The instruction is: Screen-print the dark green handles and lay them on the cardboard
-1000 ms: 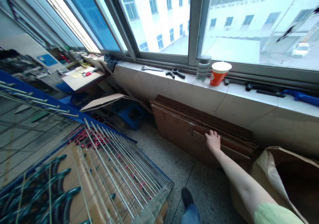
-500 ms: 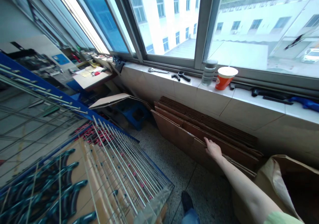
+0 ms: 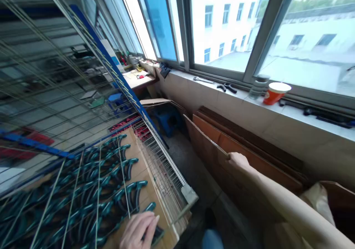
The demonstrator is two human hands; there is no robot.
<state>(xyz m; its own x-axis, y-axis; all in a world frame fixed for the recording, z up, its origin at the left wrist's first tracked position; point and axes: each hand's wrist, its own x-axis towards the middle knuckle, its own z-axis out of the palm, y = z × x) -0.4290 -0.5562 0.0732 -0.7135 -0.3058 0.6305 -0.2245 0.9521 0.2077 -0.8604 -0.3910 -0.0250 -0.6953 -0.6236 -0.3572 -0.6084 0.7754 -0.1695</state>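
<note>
My right hand (image 3: 239, 161) is closed over the top edge of a brown cardboard sheet (image 3: 206, 149), with the fingers folded to its far side. That sheet stands on edge, tilted away from more flat cardboard (image 3: 238, 140) leaning on the wall. At the bottom, my left hand (image 3: 138, 231) is curled low over the near end of a wire rack; what lies under its fingers is mostly hidden. Beside it, rows of teal-and-black curved handles (image 3: 111, 182), like plier grips, lie on a cardboard liner (image 3: 144, 160) in the rack.
The wire rack (image 3: 169, 190) with its blue frame fills the left side. A blue stool (image 3: 168, 121) stands beyond the cardboard. On the window ledge are a wrench (image 3: 203, 80), a jar (image 3: 258, 87) and an orange cup (image 3: 276, 93). A paper sack (image 3: 318, 201) sits at right.
The view has swung left and closer to the rack. My left hand has come into view over it. My right hand now grips the front cardboard, which has come away from the stack.
</note>
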